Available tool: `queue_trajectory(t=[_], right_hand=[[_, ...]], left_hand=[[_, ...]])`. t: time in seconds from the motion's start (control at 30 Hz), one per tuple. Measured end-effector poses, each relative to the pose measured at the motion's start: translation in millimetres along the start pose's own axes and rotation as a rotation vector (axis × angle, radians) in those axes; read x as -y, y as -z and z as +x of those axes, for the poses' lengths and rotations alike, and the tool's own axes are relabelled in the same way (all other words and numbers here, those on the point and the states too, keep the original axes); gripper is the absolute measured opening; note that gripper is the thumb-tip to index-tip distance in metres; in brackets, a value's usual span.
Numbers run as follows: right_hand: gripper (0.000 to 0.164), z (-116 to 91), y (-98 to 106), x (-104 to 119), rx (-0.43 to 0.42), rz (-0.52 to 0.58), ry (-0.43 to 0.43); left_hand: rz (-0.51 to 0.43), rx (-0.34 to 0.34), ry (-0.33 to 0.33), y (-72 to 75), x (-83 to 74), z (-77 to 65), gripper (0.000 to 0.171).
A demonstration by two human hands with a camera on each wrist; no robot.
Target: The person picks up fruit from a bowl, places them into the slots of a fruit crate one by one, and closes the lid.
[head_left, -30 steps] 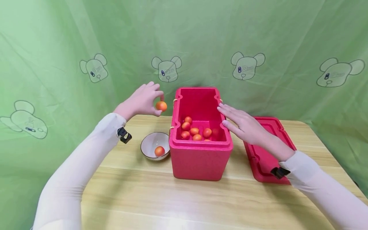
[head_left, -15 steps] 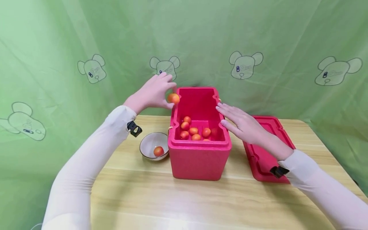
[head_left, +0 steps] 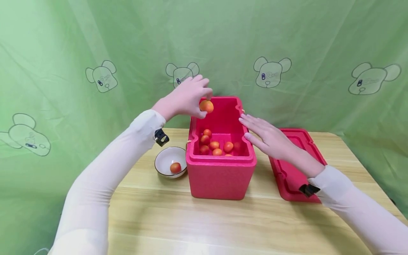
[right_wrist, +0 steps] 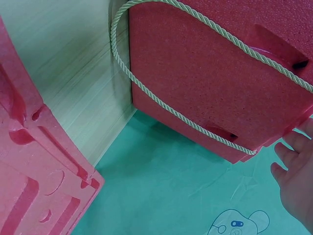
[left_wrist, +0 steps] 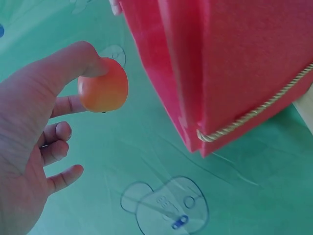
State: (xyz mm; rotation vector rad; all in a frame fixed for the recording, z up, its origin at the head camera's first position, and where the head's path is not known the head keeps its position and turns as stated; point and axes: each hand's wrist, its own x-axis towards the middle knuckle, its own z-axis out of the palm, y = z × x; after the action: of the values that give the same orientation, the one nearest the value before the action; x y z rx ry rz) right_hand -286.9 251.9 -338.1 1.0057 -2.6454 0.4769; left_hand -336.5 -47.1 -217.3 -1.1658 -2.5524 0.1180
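My left hand (head_left: 186, 97) pinches a small orange-red tomato (head_left: 206, 106) between thumb and forefinger, over the left rim of a red foam box (head_left: 220, 182). In the left wrist view the held tomato (left_wrist: 103, 87) shows beside the box wall (left_wrist: 254, 63), with the other fingers loosely bent. Several tomatoes (head_left: 214, 145) lie on the floor of the box. My right hand (head_left: 271, 138) has its fingers straight, the tips resting on the right rim. Left of the box, a white dark-rimmed bowl (head_left: 164, 161) holds one tomato (head_left: 175, 168).
A red lid (head_left: 298, 166) lies on the wooden table (head_left: 197, 226) to the right of the box. A twisted cord handle (right_wrist: 171, 110) hangs along the box's right side. Green cloth (head_left: 229, 32) with bear heads hangs behind.
My left hand has carried the tomato rightward and slightly up, from beside the box to over its left part. My right hand keeps its place on the rim.
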Motion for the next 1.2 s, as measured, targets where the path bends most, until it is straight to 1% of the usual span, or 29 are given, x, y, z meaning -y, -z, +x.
queue_trajectory(t=[0.1, 0.2, 0.33, 0.43, 0.6, 0.8, 0.97, 1.03, 1.2], right_hand=[[0.061, -1, 0, -1, 0.001, 0.0, -0.006], [0.062, -1, 0, -1, 0.0, -0.003, -0.007], [0.062, -1, 0, -1, 0.006, -0.004, -0.012], [0.062, -1, 0, -1, 0.008, -0.01, -0.014], [0.062, 0, 1, -1, 0.007, -0.01, -0.01], [0.06, -1, 2, 0, 0.01, -0.004, 0.002], [0.06, -1, 2, 0, 0.0, -0.018, 0.014], [0.06, -2, 2, 0, -0.003, -0.022, 0.015], [0.06, -2, -1, -1, 0.0, -0.025, 0.014]], left_hand=[[0.018, 0.037, -0.017, 1.0, -7.2, 10.5, 0.036], [0.048, 0.067, -0.037, -1.3, -13.0, 20.6, 0.037], [0.09, 0.092, -0.089, -8.0, -21.0, 32.9, 0.039], [0.116, 0.112, -0.128, -10.7, -28.7, 41.0, 0.04], [0.175, 0.144, -0.175, -13.3, -39.6, 52.9, 0.046], [0.227, 0.162, -0.217, -16.0, -49.7, 63.2, 0.057], [0.263, 0.184, -0.244, -20.8, -55.6, 69.7, 0.052], [0.273, 0.2, -0.244, -23.2, -57.7, 71.9, 0.051], [0.293, 0.254, -0.229, -28.8, -61.8, 75.4, 0.056]])
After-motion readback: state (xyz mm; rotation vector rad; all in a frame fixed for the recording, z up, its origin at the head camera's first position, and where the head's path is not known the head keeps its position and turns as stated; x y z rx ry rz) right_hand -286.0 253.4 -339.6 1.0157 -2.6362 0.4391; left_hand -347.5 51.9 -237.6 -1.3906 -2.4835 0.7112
